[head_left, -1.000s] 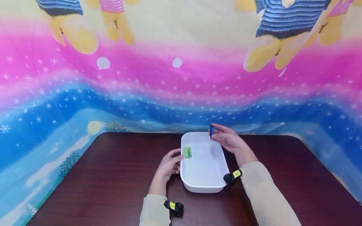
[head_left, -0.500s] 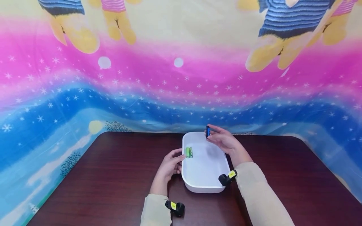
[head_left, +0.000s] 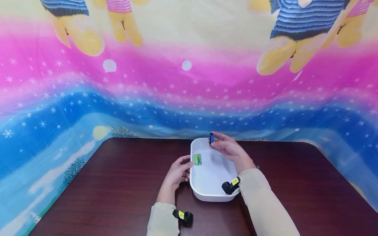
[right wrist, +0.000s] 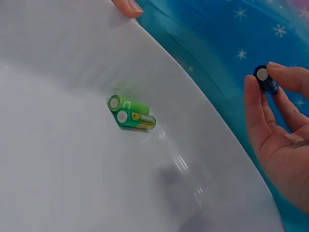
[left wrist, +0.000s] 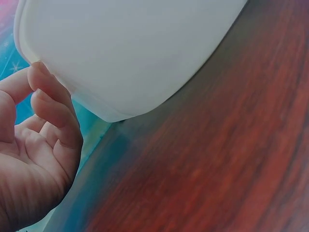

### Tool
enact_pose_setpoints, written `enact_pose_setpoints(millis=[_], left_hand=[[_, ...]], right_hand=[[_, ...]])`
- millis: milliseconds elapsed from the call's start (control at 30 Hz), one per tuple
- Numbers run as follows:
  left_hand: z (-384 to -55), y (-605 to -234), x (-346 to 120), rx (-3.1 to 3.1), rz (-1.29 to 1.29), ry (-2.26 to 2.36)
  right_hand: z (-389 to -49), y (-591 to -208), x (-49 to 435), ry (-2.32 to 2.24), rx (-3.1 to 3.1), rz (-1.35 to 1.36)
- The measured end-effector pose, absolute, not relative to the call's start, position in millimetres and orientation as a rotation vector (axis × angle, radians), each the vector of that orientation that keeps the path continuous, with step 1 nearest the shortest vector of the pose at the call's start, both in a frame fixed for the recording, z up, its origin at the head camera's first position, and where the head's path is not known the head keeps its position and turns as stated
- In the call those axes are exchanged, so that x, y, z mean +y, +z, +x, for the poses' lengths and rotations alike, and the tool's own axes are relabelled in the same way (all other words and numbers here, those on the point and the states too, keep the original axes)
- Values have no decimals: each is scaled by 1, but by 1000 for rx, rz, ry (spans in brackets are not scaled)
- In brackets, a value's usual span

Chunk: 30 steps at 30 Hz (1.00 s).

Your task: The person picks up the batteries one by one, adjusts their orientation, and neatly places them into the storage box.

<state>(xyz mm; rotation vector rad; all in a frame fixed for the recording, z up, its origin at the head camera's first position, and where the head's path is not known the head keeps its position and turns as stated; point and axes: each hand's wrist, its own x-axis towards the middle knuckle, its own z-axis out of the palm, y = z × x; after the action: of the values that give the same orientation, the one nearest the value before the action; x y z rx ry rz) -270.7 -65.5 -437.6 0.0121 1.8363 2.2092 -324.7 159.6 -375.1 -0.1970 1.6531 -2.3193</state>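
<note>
A white plastic basin (head_left: pixel 211 177) stands on the table. My left hand (head_left: pixel 178 170) holds its left rim, the thumb over the edge and the fingers outside; in the left wrist view the hand (left wrist: pixel 41 145) meets the rim. Two green batteries (right wrist: pixel 135 113) lie side by side on the basin floor by the left wall. Above the basin's far end, my right hand (head_left: pixel 228 147) pinches a blue battery (head_left: pixel 211 139) upright between thumb and fingers. The right wrist view shows this battery's (right wrist: pixel 266 79) pale flat end, clear of the basin wall.
The dark red-brown table (head_left: pixel 127 183) extends to both sides. A patterned cloth (head_left: pixel 165 82) hangs right behind its far edge. Past the right sleeve a small green thing (head_left: pixel 258 167) peeks out, mostly hidden. Black wrist cameras (head_left: pixel 184 218) sit on both sleeves.
My right hand has moved left with the blue battery, from the basin's far right corner to over its far end. The left hand stays on the rim. The green batteries keep their place.
</note>
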Motion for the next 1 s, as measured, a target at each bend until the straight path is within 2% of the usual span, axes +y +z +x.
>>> enact_pose_setpoints(millis=[1000], left_hand=[[-269,-435,-65,1859,18,2185]], right_hand=[[-335,-389,138,-2166,1840,-66]])
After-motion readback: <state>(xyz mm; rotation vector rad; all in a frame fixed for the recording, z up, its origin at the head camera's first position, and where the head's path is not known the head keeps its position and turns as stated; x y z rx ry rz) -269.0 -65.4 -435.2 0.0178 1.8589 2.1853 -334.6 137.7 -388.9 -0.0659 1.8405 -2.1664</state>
